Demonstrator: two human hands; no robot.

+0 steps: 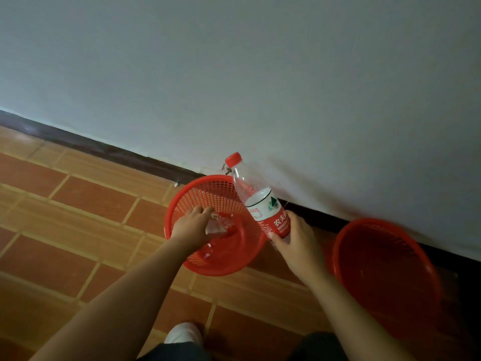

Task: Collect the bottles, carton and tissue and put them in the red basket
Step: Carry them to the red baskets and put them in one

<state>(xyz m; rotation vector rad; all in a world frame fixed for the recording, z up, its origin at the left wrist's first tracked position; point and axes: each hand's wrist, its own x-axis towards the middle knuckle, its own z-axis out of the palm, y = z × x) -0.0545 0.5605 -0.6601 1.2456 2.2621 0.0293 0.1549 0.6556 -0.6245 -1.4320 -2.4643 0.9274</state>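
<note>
Against the wall (260,74), on the tiled floor (65,217), stand two red baskets: one (197,194) at centre, another (385,261) at its 4 o'clock. The right hand (296,243) grips a red-capped bottle (257,196) at the first basket's 3 o'clock rim, fingers curled round it. The left hand (191,225) holds a clear bottle (221,225) inside that basket.

Bare forearms, no sleeves; dark trousers (320,347); a white shoe (183,333) below.

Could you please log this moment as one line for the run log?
left hand: holds clear bottle inside red basket | right hand: grips labelled bottle beside rim | second basket: right
</note>
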